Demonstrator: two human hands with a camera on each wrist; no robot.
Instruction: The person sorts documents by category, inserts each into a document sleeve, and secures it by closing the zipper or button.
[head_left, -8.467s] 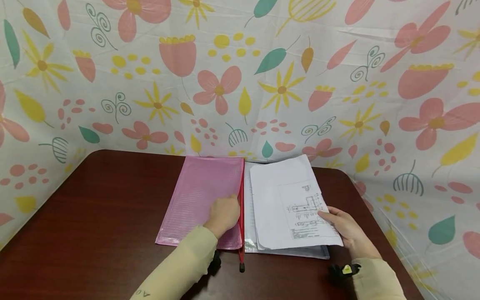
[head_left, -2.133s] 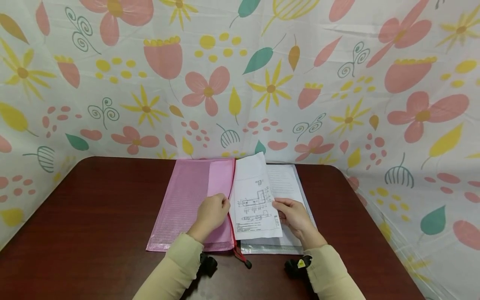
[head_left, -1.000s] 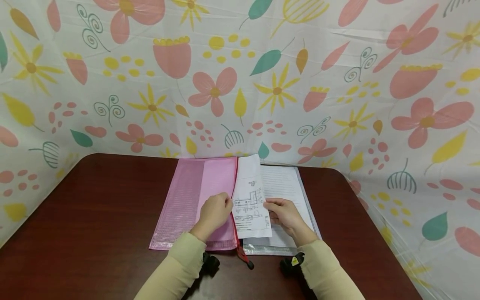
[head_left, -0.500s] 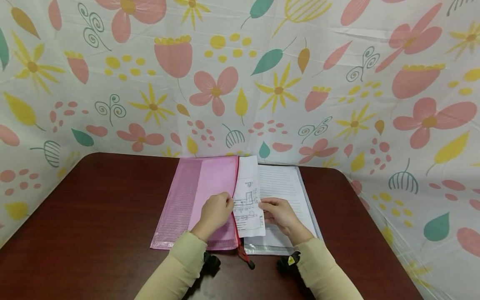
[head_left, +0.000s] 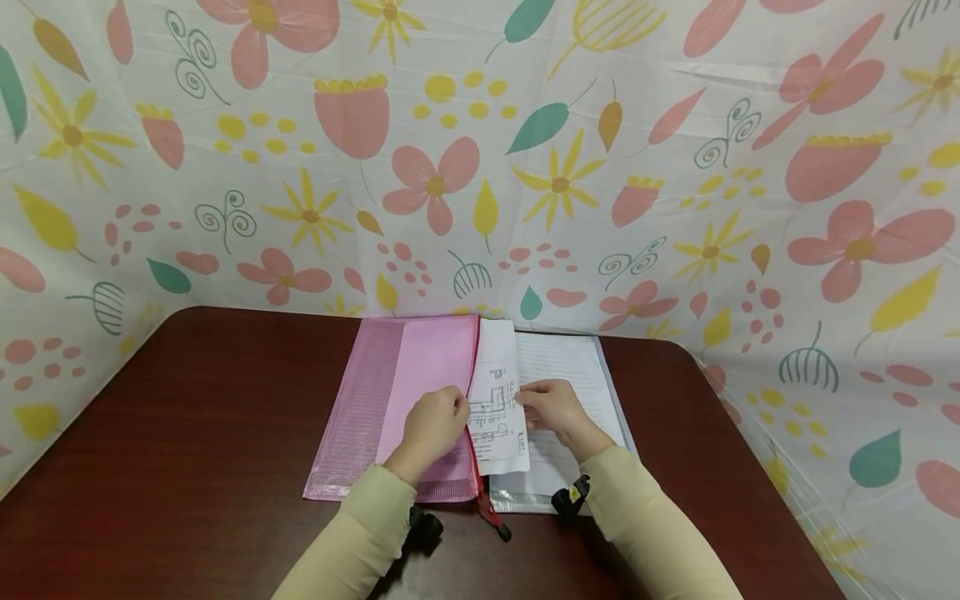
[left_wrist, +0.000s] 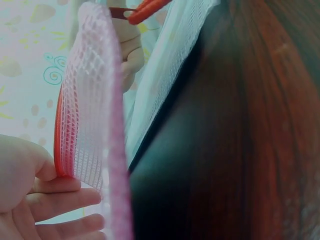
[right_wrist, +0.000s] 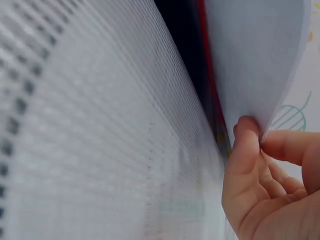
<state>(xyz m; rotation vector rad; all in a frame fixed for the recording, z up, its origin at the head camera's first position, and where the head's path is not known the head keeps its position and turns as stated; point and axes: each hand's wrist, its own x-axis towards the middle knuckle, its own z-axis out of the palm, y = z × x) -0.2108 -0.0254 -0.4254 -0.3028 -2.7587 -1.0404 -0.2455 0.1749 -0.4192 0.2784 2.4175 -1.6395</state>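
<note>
A pink mesh zipper folder (head_left: pixel 367 408) lies on the table, its red zipper edge (head_left: pixel 475 358) facing right. My left hand (head_left: pixel 435 421) pinches that edge; the left wrist view shows the mesh side (left_wrist: pixel 92 105) raised between thumb and fingers. White sheets with a printed line drawing (head_left: pixel 495 358) are partly inside the folder, showing pale through the pink. My right hand (head_left: pixel 553 407) pinches their right edge, thumb on one side and fingers on the other in the right wrist view, where the paper (right_wrist: pixel 255 55) bows upward. The sheets' left part is hidden under the pink cover.
A clear mesh folder (head_left: pixel 525 503) with a printed page (head_left: pixel 573 367) in it lies to the right, partly under the sheets. The red zipper pull (head_left: pixel 497 525) hangs toward the front. A flowered cloth (head_left: pixel 480 150) rises behind the dark table (head_left: pixel 187 433).
Over the earlier frames the sheets have moved left into the pink folder, and less of them shows outside. My right hand has followed leftward, then slightly up the edge. My left hand keeps its pinch.
</note>
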